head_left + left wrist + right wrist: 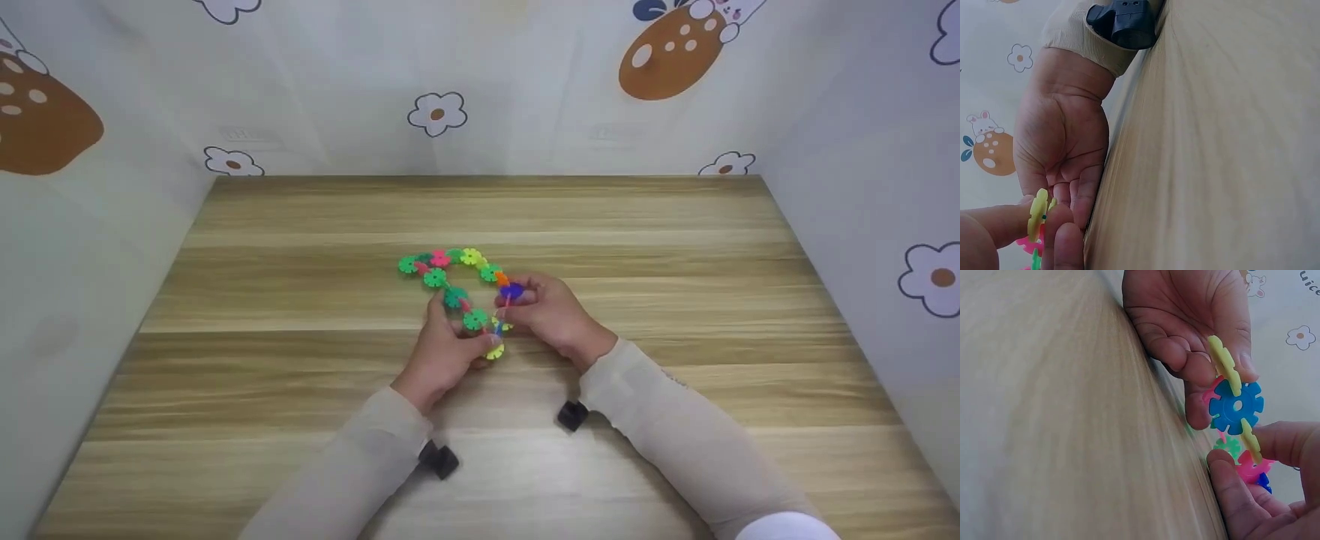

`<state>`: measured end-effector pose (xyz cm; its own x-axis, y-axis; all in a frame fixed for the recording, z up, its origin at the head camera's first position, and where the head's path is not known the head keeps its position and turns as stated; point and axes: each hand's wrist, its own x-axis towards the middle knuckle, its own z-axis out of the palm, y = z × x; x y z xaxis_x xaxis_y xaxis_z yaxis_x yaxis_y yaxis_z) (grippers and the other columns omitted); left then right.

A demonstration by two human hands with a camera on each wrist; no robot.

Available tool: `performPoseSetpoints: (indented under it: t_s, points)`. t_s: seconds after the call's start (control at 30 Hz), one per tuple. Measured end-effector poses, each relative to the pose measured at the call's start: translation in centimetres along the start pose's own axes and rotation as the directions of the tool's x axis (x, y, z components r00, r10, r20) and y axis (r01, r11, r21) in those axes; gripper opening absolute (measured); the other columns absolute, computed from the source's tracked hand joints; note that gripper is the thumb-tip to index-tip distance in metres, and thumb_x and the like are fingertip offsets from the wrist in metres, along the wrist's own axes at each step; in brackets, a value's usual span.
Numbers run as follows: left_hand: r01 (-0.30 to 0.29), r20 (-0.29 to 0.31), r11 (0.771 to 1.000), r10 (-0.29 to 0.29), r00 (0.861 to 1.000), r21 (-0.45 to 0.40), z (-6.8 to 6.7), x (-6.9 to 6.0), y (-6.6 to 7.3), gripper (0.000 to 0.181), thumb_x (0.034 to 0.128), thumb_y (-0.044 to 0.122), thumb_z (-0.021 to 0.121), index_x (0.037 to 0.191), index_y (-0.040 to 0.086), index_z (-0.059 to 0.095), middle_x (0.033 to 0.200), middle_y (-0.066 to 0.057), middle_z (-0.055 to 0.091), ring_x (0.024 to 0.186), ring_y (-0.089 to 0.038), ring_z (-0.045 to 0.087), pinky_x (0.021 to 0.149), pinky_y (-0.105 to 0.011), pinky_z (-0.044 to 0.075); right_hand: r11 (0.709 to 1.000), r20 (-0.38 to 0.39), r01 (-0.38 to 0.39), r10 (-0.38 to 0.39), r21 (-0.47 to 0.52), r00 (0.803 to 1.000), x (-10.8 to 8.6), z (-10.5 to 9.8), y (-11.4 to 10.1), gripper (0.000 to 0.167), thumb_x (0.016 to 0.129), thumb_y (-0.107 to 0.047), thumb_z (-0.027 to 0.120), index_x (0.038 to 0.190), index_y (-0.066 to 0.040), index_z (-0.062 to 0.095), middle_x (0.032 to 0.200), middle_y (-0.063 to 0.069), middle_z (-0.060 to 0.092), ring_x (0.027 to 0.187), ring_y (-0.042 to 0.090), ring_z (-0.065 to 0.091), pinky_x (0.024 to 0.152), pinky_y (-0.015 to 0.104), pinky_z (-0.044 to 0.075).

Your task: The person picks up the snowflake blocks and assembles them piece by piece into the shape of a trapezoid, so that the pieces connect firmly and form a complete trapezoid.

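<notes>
A chain of snowflake discs [435,277] in several colours curves into a ring over the table, both hands at its near end. My left hand [445,350] pinches a yellow disc [493,352] between thumb and fingers. On the other side, my right hand [553,311] holds another yellow disc [1251,441] by thumb and fingertips. Between these two yellow discs sits a blue disc [1237,406], slotted into or touching both; how deeply I cannot tell. Beside the right fingers is a dark blue disc [512,290]. Fingers partly hide the joints at the near end.
The wood-grain table [262,390] reaches back to a patterned cloth wall [337,90], with more cloth at both sides. Small black wrist cameras [572,415] hang below the sleeves, close over the tabletop.
</notes>
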<state>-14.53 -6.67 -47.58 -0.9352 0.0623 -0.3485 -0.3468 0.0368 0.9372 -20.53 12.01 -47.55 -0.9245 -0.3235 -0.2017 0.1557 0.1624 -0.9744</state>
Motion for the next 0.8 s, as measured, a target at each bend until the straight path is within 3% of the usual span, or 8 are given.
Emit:
performPoseSetpoints:
  t_s: [0.17,0.47,0.67,0.8]
  points:
    - [-0.009,-0.002,1.0,0.009,1.0,-0.011,0.1,-0.1,0.1,0.112,0.0935,0.004,0.078,0.168,0.017,-0.004,0.11,-0.016,0.069,0.088,-0.021,0.071,0.073,-0.033,0.063,1.0,-0.024,-0.015,0.015,0.021,1.0,-0.2,0.6,-0.2,0.035,0.092,0.004,0.072,0.126,0.006,0.063,0.108,0.014,0.076,0.093,0.015,0.072,0.08,0.027,0.062]
    - [-0.003,0.012,0.999,0.004,1.0,-0.046,-0.1,0.0,0.1,0.108,0.0946,0.004,0.076,0.168,0.017,-0.002,0.108,-0.014,0.069,0.087,-0.022,0.071,0.073,-0.035,0.064,0.998,0.041,-0.039,0.036,0.053,0.998,0.0,-0.2,-0.3,0.05,0.094,0.002,0.069,0.142,0.003,0.054,0.129,0.021,0.068,0.11,0.026,0.072,0.087,0.037,0.064]
    - [-0.001,0.019,0.994,0.003,1.0,-0.112,-0.4,0.1,0.1,0.098,0.0955,0.003,0.069,0.167,0.017,0.004,0.108,-0.013,0.065,0.085,-0.022,0.07,0.072,-0.037,0.065,0.989,0.091,-0.101,0.091,0.113,0.992,0.3,-1.5,-0.3,0.056,0.088,0.0,0.062,0.143,0.004,0.053,0.12,0.013,0.064,0.094,0.02,0.068,0.08,0.033,0.064]
    - [0.005,0.005,0.992,-0.004,1.0,-0.124,-0.4,0.1,0.1,0.093,0.0931,0.002,0.064,0.166,0.017,0.008,0.116,-0.016,0.065,0.078,-0.022,0.07,0.069,-0.037,0.064,0.969,0.117,-0.133,0.11,0.21,0.987,0.4,-2.0,-0.1,0.04,0.09,-0.002,0.055,0.13,0.001,0.061,0.101,0.007,0.068,0.079,0.017,0.068,0.074,0.03,0.064]
